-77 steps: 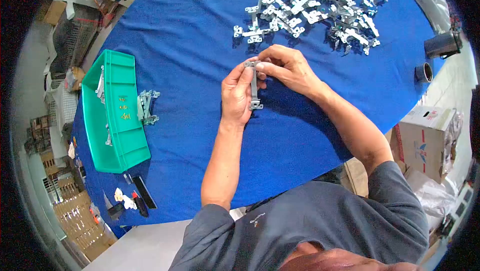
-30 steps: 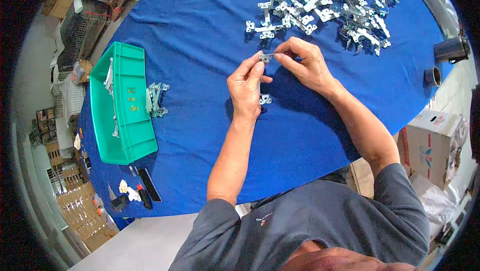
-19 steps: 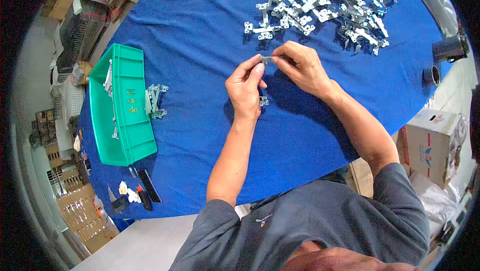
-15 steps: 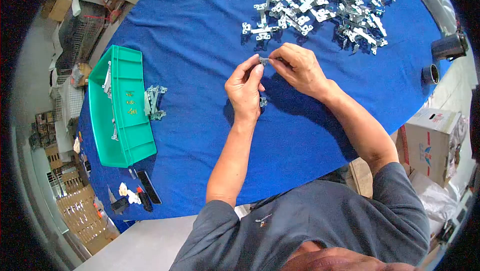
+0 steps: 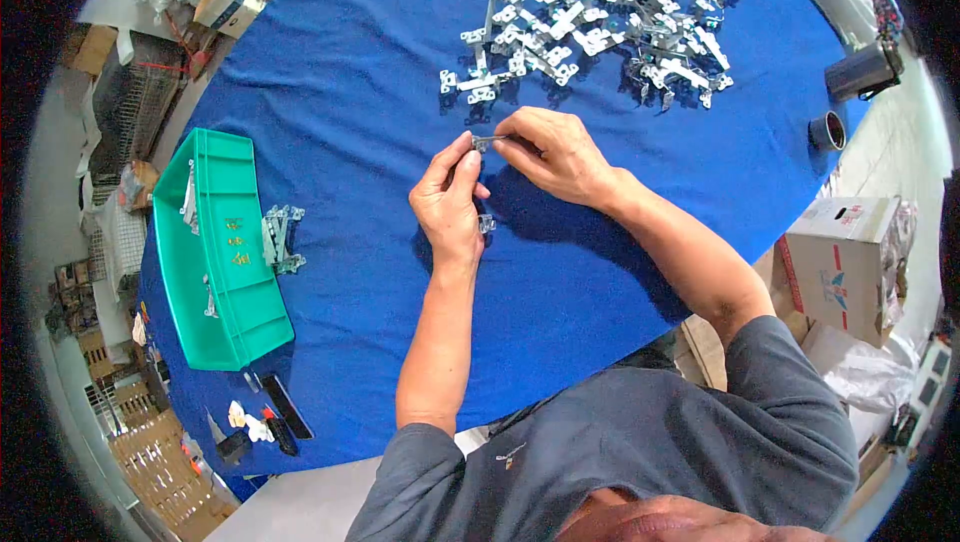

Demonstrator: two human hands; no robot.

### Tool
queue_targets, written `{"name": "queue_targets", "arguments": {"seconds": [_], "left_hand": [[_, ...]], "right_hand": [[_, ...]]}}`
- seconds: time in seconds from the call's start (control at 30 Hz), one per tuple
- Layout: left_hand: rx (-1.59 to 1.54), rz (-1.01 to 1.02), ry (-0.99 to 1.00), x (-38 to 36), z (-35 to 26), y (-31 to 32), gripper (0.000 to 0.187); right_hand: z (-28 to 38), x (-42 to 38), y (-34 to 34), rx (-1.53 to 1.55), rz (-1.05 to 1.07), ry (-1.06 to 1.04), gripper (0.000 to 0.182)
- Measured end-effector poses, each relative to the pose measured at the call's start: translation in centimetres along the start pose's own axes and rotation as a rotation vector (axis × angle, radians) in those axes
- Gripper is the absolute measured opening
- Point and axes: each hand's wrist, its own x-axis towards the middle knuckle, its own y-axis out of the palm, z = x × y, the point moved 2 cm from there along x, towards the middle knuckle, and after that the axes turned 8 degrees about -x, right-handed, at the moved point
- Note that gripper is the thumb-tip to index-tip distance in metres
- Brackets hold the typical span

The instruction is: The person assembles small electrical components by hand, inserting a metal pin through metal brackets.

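My left hand (image 5: 447, 210) grips a small silvery metal bracket (image 5: 482, 143) between thumb and fingertips. A pierced metal end (image 5: 487, 224) shows beside the lower palm of that hand. My right hand (image 5: 560, 154) is closed in a pinch right at the bracket's upper end. A thin grey sliver runs from the bracket into its fingers; I cannot tell whether it is part of the bracket. Beyond both hands lies a large loose heap of similar metal brackets (image 5: 565, 20).
A green bin (image 5: 225, 342) on the left contains a few metal pieces and small brass-coloured parts. Stacked brackets (image 5: 283, 239) lie against its right side. A phone (image 5: 287, 406) and a red-and-black tool (image 5: 279, 430) are near the front edge. A black cup (image 5: 827, 131) stands far right.
The whole view has shifted, so the table and its things appear further left and slightly lower. Both hands stay together at the bracket, with the right fingers slightly changed in pose.
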Motion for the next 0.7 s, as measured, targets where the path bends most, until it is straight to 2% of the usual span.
{"name": "queue_targets", "arguments": {"seconds": [0.23,0.43,0.53,0.6,0.63,0.7], "left_hand": [[-0.001,0.000,-0.001,0.1,0.1,-0.2,0.024],[0.003,0.034,0.014,-0.1,0.1,0.0,0.024],[-0.020,0.048,0.006,0.0,0.3,-0.2,0.025],[-0.049,0.059,0.000,0.3,0.3,-0.6,0.025],[-0.081,0.104,-0.062,0.4,0.2,-0.9,0.026],[-0.157,0.158,-0.192,0.5,-0.2,-1.2,0.026]], "right_hand": [[0.0,0.0,0.5,-0.025,-0.031,-0.027,0.011],[0.1,-0.2,0.6,-0.011,0.022,-0.034,0.013],[0.4,0.0,0.0,-0.037,0.046,-0.036,0.016],[0.7,0.1,-0.5,0.049,0.093,0.057,0.025],[0.6,0.3,-0.5,0.047,0.092,0.056,0.025],[0.3,0.6,-0.3,0.241,0.069,-0.004,0.038]]}}
